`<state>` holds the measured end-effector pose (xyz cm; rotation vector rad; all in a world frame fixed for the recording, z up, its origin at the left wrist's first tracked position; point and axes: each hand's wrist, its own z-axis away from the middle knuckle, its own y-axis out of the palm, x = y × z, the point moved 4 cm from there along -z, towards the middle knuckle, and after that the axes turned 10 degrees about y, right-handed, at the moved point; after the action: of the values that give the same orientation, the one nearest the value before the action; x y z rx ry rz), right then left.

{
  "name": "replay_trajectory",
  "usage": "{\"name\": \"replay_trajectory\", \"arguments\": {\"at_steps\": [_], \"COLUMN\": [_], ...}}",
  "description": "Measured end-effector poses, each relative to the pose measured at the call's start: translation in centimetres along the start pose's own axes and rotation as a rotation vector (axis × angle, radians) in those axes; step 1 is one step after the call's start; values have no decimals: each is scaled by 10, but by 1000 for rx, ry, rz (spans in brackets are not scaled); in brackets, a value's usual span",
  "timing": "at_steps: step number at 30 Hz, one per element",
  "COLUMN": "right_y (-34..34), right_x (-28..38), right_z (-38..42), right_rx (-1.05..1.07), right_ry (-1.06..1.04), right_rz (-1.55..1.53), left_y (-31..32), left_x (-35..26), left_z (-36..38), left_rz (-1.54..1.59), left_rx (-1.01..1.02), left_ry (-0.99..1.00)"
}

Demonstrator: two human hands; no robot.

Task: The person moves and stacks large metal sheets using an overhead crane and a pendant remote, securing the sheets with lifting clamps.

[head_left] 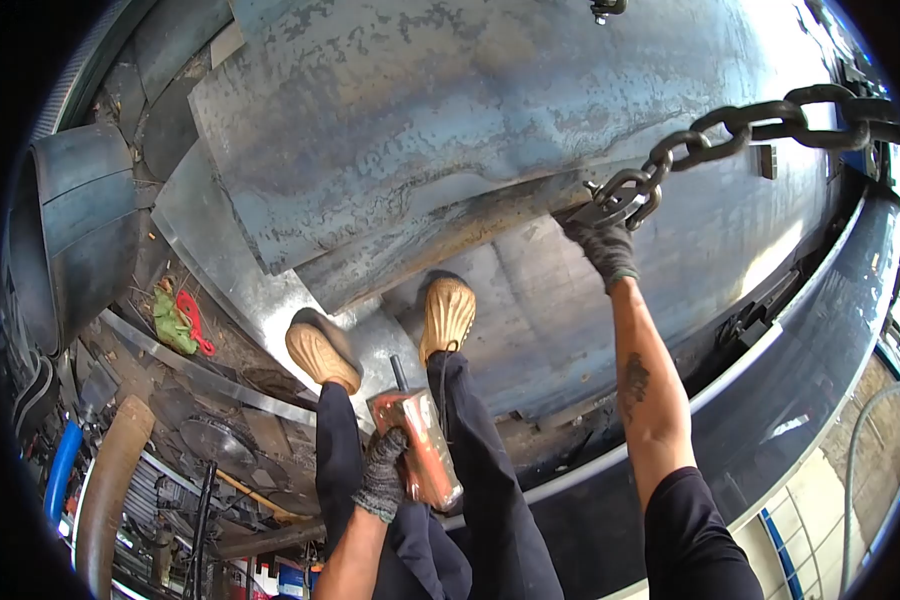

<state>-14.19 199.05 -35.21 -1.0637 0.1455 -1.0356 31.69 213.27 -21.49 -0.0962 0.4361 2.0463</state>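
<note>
My left hand (385,475), in a dark knitted glove, is closed around a scuffed orange control box (417,445) with a short black rod at its top end. My right hand (602,248), also gloved, reaches forward and grips a metal lifting clamp (610,205) at the edge of a bent steel sheet (450,110). The clamp hangs at the end of a heavy chain (745,130) coming from the right. Part of the clamp and my right fingers are hidden by the glove and chain links.
My tan shoes (448,315) stand on flat steel plates. At the left lie a curled steel sheet (88,225), a green and red strap (182,318) and scrap metal. A long dark beam (770,420) runs along the right. Another clamp (606,10) shows at the top.
</note>
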Motion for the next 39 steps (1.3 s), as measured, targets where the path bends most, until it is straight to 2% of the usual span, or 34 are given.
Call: {"name": "replay_trajectory", "arguments": {"at_steps": [1, 3, 4, 6, 7, 8, 9, 10, 11, 12, 13, 15, 17, 20, 21, 22, 24, 25, 27, 29, 31, 33, 35, 36, 39], "right_y": [-2, -28, -48, -52, -55, -44, -47, -29, -13, -10, -3, 21, 3, -4, -9, 10, 35, 38, 42, 38, 28, 26, 26, 31, 55], "right_x": [-27, -38, -21, 11, 53, 89, 108, 97, 108, 136, 152, 112, 137, 101, 101, 83, 38, 44, 47, 49, 51, 40, 29, 18, -17], "right_z": [-1, 15, 24, 26, 23, 11, -2, -40, -67, -86, -76, -110, -49, -57, -40, -44, -55, -49, -42, -46, -36, -23, 0, 13, 43], "right_rx": [-48, -142, -273, -454, -535, -598, -628, -712, -973, -776, -1014, -1016, -593, 130, 29, 31, -333, -476, -641, -584, -526, -465, -331, -301, -220], "right_ry": [68, 224, 246, 187, 32, 309, 108, -182, -142, 607, 355, -63, -273, -93, -158, -156, -322, -275, -47, -10, -128, -306, -411, -317, -33], "right_rz": [-270, -916, -916, -1152, -1102, -1252, -1523, -1289, -886, -258, -777, -882, -717, -685, 227, 240, -74, 61, 225, 182, 94, 234, 152, 157, 132], "left_y": [-1, -6, 0, -2, -7, -10, -14, -20, 0, -2, -4, -3, -13, -9, -10, -8, -37, -40, -33, -40, -25, -1, 15, 27, 12], "left_x": [-4, -12, -18, -25, -23, -17, -14, -12, -23, -22, -22, -20, -20, -19, -15, -15, 4, 10, 7, 4, -5, -18, -33, -39, -43], "left_z": [1, 1, -1, -2, -7, -15, -19, -22, -19, -16, -19, -18, -22, -37, -36, -37, -47, -53, -61, -71, -75, -79, -82, -80, -83], "left_rz": [4, 71, 105, 129, 147, 141, 234, 325, 283, 266, 262, 248, 202, 263, 304, 319, 225, 152, 49, 3, -6, -11, -22, -17, -79], "left_rx": [-6, -36, -51, -47, -30, -20, 29, 70, 7, -12, -21, -55, -39, 16, 25, 52, -22, -13, 14, -5, 1, 9, 54, 69, 1], "left_ry": [-14, -52, -54, -64, -79, -89, -122, -152, -163, -158, -139, -145, -88, -95, -108, -103, -104, -116, -65, -46, -35, -20, 69, 49, 66]}}
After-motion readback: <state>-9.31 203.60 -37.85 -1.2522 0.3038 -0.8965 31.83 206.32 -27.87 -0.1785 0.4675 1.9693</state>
